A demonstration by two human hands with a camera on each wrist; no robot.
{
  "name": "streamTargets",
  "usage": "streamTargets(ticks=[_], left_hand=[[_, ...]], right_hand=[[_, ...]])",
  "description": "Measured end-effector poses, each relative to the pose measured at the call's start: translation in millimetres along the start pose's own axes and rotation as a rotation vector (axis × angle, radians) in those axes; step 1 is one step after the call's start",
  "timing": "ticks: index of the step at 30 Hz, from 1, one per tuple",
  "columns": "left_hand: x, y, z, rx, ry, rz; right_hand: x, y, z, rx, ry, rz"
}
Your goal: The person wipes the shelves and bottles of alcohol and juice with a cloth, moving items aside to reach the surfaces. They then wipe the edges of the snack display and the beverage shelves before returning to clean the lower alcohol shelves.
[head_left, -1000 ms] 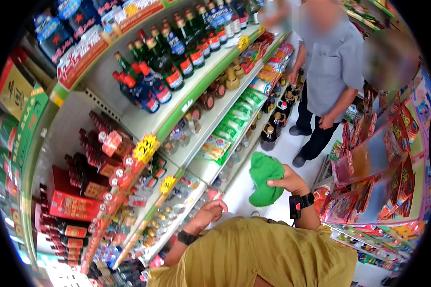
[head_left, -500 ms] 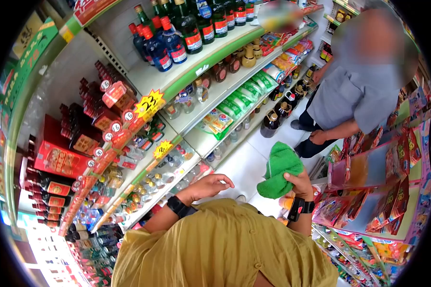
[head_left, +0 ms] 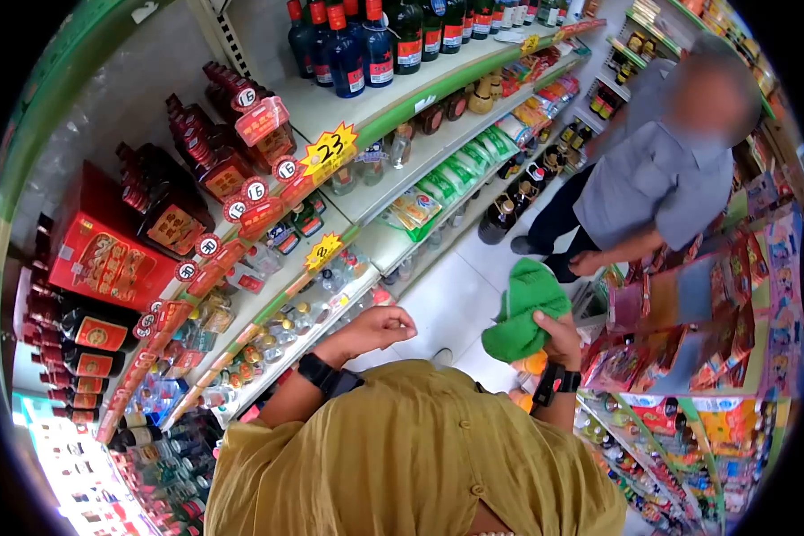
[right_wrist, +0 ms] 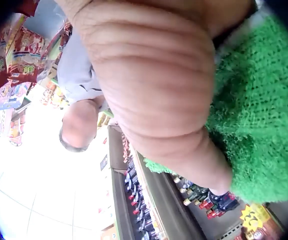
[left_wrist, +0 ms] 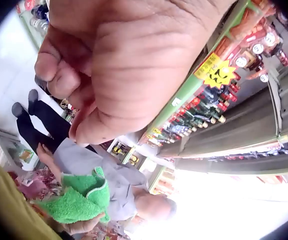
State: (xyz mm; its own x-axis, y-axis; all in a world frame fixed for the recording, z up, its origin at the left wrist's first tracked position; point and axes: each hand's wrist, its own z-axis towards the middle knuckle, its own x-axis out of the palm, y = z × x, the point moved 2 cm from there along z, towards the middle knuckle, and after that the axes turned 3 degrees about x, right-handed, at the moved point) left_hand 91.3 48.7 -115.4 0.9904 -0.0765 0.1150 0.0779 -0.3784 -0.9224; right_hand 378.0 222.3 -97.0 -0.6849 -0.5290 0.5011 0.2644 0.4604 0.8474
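Observation:
A folded green terry cloth (head_left: pixel 525 313) is gripped by my right hand (head_left: pixel 558 339), its thumb lying over the near side. The cloth's looped pile (right_wrist: pixel 264 115) fills the right edge of the right wrist view, and the fingers behind it are hidden. My left hand (head_left: pixel 380 329) is held in front of my body with its fingers loosely bent and nothing in them. In the left wrist view those fingers (left_wrist: pixel 66 75) curl inward beside the thumb. Nearest to this hand are small bottles (head_left: pixel 281 335) on a low shelf.
To the left run shelves with red-capped bottles (head_left: pixel 339 58), a red box (head_left: pixel 107 250) and yellow price tags (head_left: pixel 330 152). A person in a grey shirt (head_left: pixel 648 170) stands ahead in the aisle. Hanging snack packets (head_left: pixel 715 295) line the right side. Dark jugs (head_left: pixel 498 219) stand on the floor.
My left hand has risen from low by my waist, its fingers now more bent. The right hand has kept hold of the cloth. The view has turned, bringing the left shelves closer.

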Motion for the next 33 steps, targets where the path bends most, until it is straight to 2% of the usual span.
streamTargets(ticks=[4,7,11,15,18,27,33], left_hand=[[-22,23,-55,-0.008,-0.079,-0.081],[-38,48,-89,-0.003,-0.149,-0.189],[-51,70,-117,0.022,-0.212,-0.398],[-55,73,-126,0.064,-0.219,-0.388],[-53,68,-133,0.071,-0.215,-0.412],[-57,90,-156,0.029,-0.008,-0.361],[-48,79,-169,0.026,0.009,-0.262]], right_hand=[[48,-23,9,0.058,0.114,-0.050],[94,-20,7,0.031,0.214,-0.206],[119,-32,6,0.059,0.253,-0.224],[133,-43,-5,0.084,0.223,-0.286],[140,-47,-21,0.113,0.195,-0.302],[157,-75,-69,0.127,0.117,-0.224],[159,-93,-89,0.135,0.104,-0.189]])
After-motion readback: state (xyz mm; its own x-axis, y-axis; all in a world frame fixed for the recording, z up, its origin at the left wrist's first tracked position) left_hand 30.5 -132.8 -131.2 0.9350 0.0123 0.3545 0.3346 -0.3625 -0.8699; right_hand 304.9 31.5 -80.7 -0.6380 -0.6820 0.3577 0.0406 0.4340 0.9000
